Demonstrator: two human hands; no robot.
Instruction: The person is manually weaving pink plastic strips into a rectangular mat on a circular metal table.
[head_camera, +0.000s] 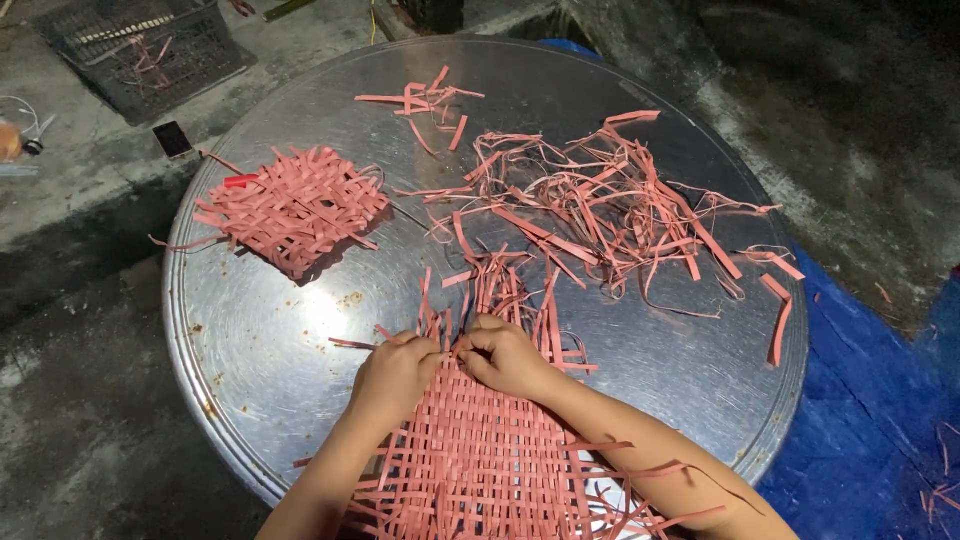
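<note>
Round metal counter (300, 330), shiny, set over a dark concrete floor (90, 420). Left hand (392, 372) and right hand (503, 355) meet at the far edge of a pink woven mat (480, 450) lying at the near rim. Both hands are curled, fingertips pinched on strips at the weave's working edge; the exact strip under each finger cannot be told.

Mat: flat, thin strips, likely light and springy. It should flex rather than break, though loose ends could slip out of the weave. Best hold looks to be at the strip ends, close to the last woven row. The polished top probably lets the mat slide.

Unwoven ends (500, 285) fan out just beyond the hands. A loose strip pile (610, 205) sprawls far right, near the rim; a smaller woven piece (295, 208) sits far left; a few scraps (425, 100) lie at the far side.

Open room: bare metal left of the hands and between mat and small piece. Rim close at the near side; the mat overhangs it. Blue tarp (860, 420) to the right, dark crate (140, 50) far left on the floor.
</note>
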